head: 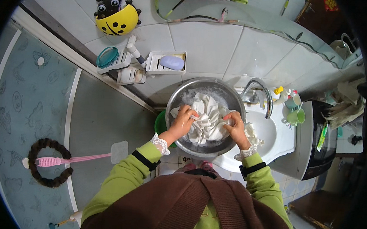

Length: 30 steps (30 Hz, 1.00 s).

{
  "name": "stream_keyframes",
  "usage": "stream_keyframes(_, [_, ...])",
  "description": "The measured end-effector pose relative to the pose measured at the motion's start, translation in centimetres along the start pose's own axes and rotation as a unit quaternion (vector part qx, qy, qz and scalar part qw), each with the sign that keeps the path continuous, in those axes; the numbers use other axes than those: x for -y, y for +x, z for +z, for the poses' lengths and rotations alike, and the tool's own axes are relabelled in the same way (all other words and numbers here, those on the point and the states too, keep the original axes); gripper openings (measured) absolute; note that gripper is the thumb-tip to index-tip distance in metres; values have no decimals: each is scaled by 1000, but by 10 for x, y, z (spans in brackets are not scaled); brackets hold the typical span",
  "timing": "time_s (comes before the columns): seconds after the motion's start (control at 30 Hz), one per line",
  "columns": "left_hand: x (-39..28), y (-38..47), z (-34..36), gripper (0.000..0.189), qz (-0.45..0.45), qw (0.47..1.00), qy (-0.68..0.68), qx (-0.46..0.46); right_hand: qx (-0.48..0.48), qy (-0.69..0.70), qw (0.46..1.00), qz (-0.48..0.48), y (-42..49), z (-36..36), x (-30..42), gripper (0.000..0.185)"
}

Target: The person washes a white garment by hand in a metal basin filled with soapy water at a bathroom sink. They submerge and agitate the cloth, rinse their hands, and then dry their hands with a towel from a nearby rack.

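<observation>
A crumpled white cloth (207, 115) lies in a round metal basin (206, 151), with soapy water (189, 96) around it. My left hand (183, 120) pinches the cloth's left side between thumb and fingers. On the opposite side, my right hand (236, 128) grips another part of the same cloth. Both hands look wet. The cloth's folds hide the ends of some fingers. The basin stands over the left part of a white washbasin (286, 135), and another piece of white cloth (252, 135) rests in the sink bowl to its right.
A chrome faucet (268, 102) arches over the sink. Pump bottles (278, 91) and a green cup (296, 116) stand behind it. On the tiled wall, a soap dish (165, 70) holds purple soap (172, 63). A green bucket (160, 122) is partly hidden under the basin. A pink fly swatter (87, 159) hangs left.
</observation>
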State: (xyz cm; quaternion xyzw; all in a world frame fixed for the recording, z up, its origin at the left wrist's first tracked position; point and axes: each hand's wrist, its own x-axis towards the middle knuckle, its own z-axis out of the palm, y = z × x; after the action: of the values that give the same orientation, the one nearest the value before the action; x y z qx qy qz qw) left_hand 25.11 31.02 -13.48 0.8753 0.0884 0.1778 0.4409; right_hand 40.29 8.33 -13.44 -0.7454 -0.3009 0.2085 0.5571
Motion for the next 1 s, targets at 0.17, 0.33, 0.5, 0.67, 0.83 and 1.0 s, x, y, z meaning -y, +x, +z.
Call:
stream_keyframes(0.17, [2,-5,-2,18,-13,987,77,139,-21,-277,960,-34,-3,0,-14,32])
stream_keyframes(0.33, [-6,20,0,50,-187,977,68,69,-62,-441,895,-21,14,37,-6,71])
stream_keyframes(0.5, [-3,24,41,73,-335,903,225,146,138,-550,823,31,23,56,-10,81])
stream_keyframes(0.67, [22,0,71,66,-339,902,215,159,198,-534,821,30,35,53,-25,76])
stream_keyframes(0.83, [56,20,81,63,-356,885,211,213,250,-483,833,99,63,59,-36,74])
stream_keyframes(1.0, [105,45,88,47,-389,862,117,305,238,-457,851,103,81,64,-72,65])
